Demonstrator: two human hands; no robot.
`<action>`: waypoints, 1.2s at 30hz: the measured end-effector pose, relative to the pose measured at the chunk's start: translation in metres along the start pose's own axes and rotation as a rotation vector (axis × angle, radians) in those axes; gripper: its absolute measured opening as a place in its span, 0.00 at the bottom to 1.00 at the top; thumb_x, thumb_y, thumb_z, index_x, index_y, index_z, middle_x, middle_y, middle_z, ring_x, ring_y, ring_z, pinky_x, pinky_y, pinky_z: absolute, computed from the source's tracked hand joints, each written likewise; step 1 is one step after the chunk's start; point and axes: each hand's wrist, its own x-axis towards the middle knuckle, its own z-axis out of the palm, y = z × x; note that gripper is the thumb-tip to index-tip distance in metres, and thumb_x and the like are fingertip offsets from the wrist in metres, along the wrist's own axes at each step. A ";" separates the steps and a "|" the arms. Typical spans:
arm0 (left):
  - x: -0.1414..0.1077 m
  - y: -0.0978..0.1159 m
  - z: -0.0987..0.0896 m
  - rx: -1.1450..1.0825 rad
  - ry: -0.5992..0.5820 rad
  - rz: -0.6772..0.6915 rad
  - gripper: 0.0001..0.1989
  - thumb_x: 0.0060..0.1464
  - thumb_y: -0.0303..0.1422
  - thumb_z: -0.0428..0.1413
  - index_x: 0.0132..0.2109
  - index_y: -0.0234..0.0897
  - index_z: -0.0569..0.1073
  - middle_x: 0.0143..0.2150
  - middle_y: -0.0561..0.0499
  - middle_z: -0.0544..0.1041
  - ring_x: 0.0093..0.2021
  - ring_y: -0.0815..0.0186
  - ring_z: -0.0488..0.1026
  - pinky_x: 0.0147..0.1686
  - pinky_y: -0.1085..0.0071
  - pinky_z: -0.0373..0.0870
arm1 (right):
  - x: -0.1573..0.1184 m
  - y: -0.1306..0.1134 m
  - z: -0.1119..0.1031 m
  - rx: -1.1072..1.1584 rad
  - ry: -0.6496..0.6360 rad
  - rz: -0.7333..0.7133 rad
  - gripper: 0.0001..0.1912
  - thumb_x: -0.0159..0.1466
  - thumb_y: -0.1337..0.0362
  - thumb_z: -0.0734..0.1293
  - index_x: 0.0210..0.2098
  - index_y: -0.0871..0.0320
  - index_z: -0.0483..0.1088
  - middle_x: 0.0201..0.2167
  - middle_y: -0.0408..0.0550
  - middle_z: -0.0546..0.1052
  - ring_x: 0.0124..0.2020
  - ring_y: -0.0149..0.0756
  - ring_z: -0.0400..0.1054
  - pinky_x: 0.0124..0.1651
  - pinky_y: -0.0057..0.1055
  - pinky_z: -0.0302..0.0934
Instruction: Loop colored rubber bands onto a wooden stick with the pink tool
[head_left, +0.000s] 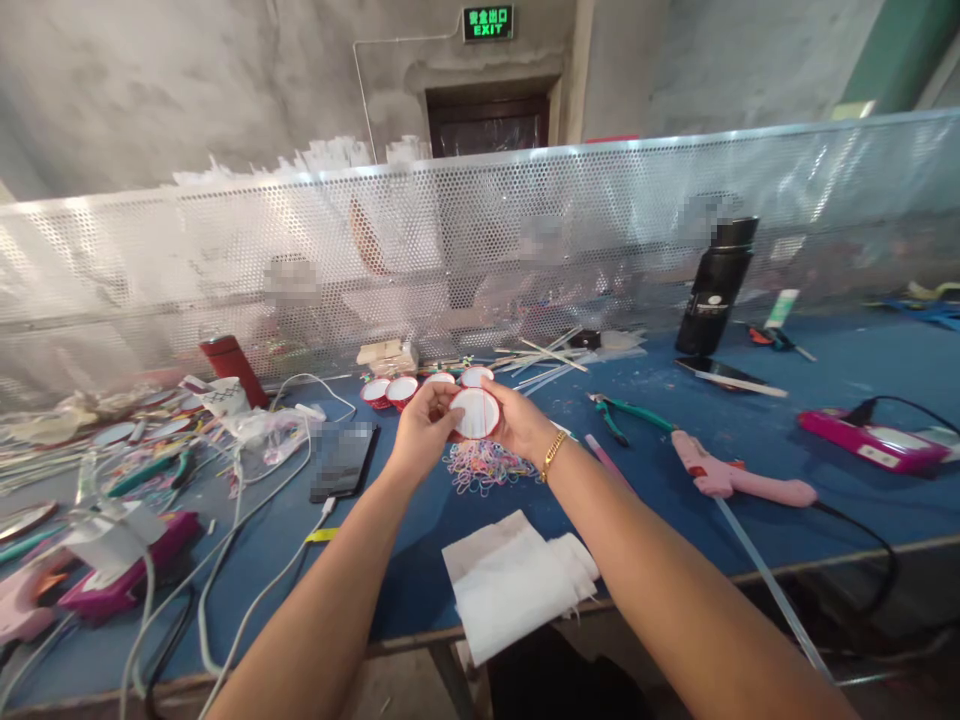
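Both my hands hold a small round cup with a white face and a red rim (pixel 478 413) above the blue table. My left hand (pixel 426 425) grips its left side, the thumb against the white face. Around its right edge my right hand (pixel 517 415) is closed, with a gold bracelet at the wrist. Just behind stand several similar red cups (pixel 403 390), partly hidden by my hands. Below the held cup lies a pile of colourful small bands (pixel 487 468).
A white cloth (pixel 517 580) lies at the front edge. On the right are pliers (pixel 630 412), a pink glue gun (pixel 735 480), a black bottle (pixel 716 290) and a magenta power strip (pixel 870 440). A phone (pixel 343 460), cables and a red bottle (pixel 234 370) are left.
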 end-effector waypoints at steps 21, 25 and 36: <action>0.011 -0.019 -0.010 0.142 0.162 0.116 0.15 0.48 0.35 0.61 0.44 0.38 0.71 0.31 0.54 0.72 0.26 0.70 0.70 0.22 0.73 0.74 | -0.005 -0.003 -0.006 -0.620 0.136 -0.476 0.16 0.55 0.50 0.68 0.21 0.55 0.70 0.15 0.41 0.69 0.18 0.32 0.62 0.24 0.29 0.53; 0.010 -0.017 -0.010 0.128 0.142 0.098 0.17 0.50 0.40 0.60 0.45 0.37 0.73 0.31 0.54 0.72 0.27 0.69 0.69 0.22 0.73 0.72 | -0.005 -0.003 -0.007 -0.647 0.153 -0.513 0.15 0.57 0.52 0.67 0.21 0.55 0.70 0.15 0.40 0.69 0.18 0.32 0.62 0.24 0.29 0.54; 0.009 -0.016 -0.011 0.291 -0.015 0.277 0.29 0.45 0.36 0.67 0.54 0.37 0.72 0.38 0.50 0.77 0.35 0.69 0.73 0.36 0.71 0.73 | -0.012 -0.009 -0.003 -0.567 0.245 -0.583 0.13 0.56 0.56 0.66 0.20 0.55 0.66 0.15 0.39 0.67 0.16 0.29 0.58 0.21 0.27 0.53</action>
